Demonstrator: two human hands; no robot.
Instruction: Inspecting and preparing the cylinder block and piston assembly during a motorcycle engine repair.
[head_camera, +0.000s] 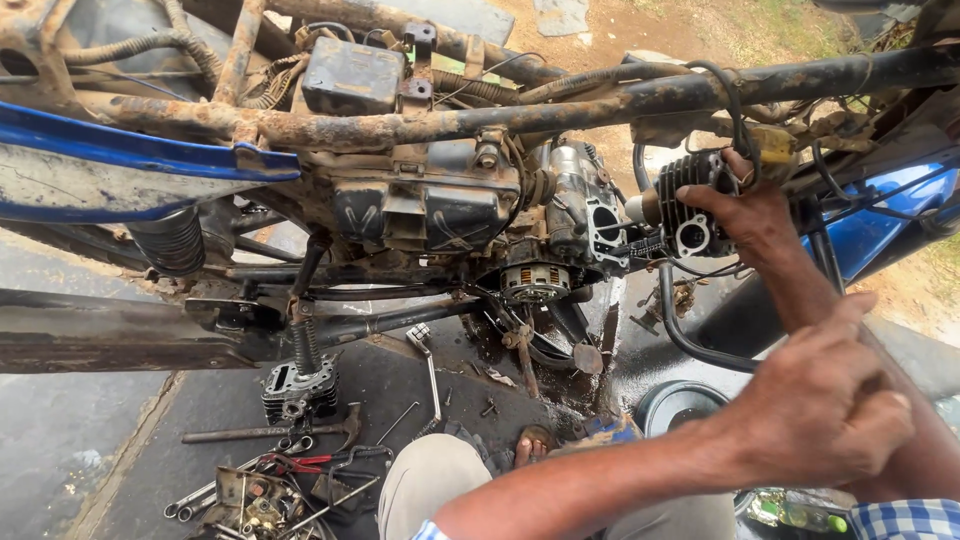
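Rusty steel frame tube (420, 125) across top, left to right, blue side panel (120, 160) far left under it. Black ribbed boot of shock (170, 240) below panel. Grimy engine block (440, 205) hung mid-frame, exposed rotor (533, 283) at lower right of it.

On ground below: finned cylinder barrel (298, 388) upright, hammer (275, 432) just in front, red-handled pliers (305, 462) and loose spanners (205, 495) at bottom left. T-handle wrench (428, 365) lying right of barrel. Oil-wet patch under engine.

Right of engine: black finned cylinder head (690, 205) off the block, held up level with it, under frame tube and next to black cables (735, 110). Right hand (750, 215) on its right face, fingers wrapped around the fins, thumb underneath; grasping the head. Black hose (690, 340) looping below.

Left hand (820, 405) lower right, resting on right forearm, fingers curled loosely, index extended; holding nothing visible. Round dark pan (680, 405) on ground just left of it. Blue fuel tank (880, 225) far right behind the arm.
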